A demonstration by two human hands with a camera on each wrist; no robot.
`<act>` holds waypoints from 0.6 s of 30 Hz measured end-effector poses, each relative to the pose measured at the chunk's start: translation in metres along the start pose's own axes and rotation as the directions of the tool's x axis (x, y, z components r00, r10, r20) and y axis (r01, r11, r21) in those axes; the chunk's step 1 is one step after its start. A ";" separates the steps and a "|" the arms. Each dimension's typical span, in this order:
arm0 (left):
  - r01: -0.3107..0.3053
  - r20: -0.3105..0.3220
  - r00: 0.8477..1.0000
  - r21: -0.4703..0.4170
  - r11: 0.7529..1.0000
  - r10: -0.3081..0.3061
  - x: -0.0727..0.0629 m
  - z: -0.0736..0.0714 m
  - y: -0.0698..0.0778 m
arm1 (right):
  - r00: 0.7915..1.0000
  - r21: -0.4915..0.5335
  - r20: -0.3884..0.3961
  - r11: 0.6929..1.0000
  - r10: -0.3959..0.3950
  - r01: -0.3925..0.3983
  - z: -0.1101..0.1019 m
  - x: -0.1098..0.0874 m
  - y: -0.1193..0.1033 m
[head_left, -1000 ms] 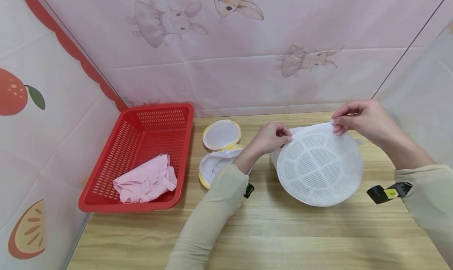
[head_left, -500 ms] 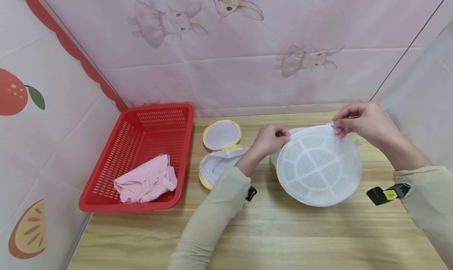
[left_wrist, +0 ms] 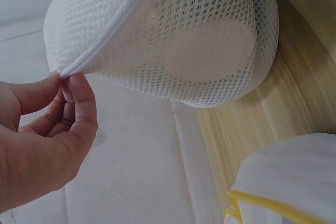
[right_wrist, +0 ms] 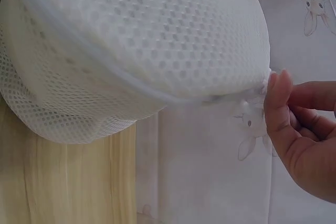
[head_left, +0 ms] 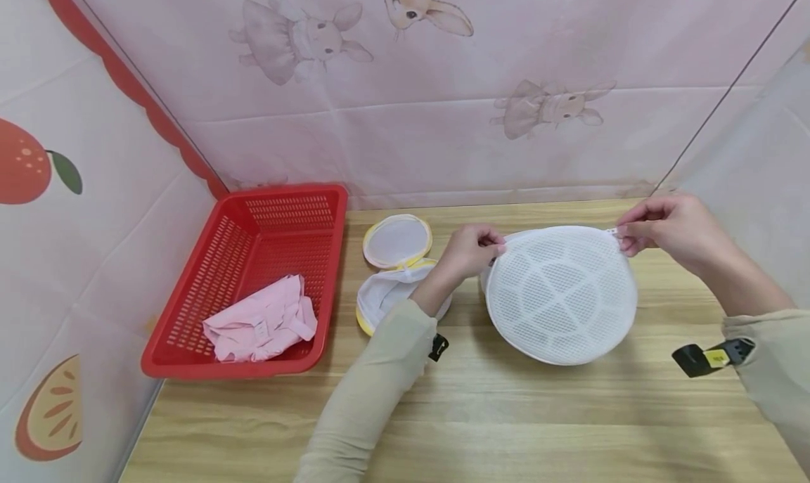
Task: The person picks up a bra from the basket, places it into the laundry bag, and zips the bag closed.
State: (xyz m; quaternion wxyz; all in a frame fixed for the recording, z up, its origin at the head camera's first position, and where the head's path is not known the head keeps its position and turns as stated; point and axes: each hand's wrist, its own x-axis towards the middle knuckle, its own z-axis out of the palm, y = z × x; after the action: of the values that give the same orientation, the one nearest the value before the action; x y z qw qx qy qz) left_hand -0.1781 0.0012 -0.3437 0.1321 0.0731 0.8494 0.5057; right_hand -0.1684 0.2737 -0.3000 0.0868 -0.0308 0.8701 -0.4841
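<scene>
Two hands pinch the rim of one white, drum-shaped honeycomb-mesh bag (head_left: 560, 297) on the pale wood-grain table (head_left: 506, 427): left hand (head_left: 471, 249) at its left side, right hand (head_left: 677, 231) at the white zip (head_left: 611, 231). I see the right has shifted rightward along the rim, so I judge the zip is travelling round. Beside it gapes a yellow-trimmed white mesh pouch (head_left: 380, 294); beyond, a red slotted plastic basket (head_left: 334, 265) holds creased pink cloth (head_left: 262, 321).
</scene>
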 end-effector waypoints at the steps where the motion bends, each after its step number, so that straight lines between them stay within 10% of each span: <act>1: 0.005 0.005 1.000 -0.005 1.000 -0.005 0.000 0.000 -0.001 | 1.000 -0.002 0.002 1.000 0.002 -0.002 0.000 0.000 0.001; 18: -0.011 0.072 0.997 -0.026 1.000 0.013 0.003 -0.001 0.005 | 0.999 0.024 -0.033 0.999 -0.031 0.032 -0.001 0.002 -0.016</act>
State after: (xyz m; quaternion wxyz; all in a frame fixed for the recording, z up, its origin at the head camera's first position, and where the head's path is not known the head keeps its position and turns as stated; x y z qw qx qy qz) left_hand -0.1813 0.0042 -0.3391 0.1603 0.0947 0.8371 0.5144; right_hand -0.1709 0.2658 -0.2859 0.0652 -0.0355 0.8649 -0.4965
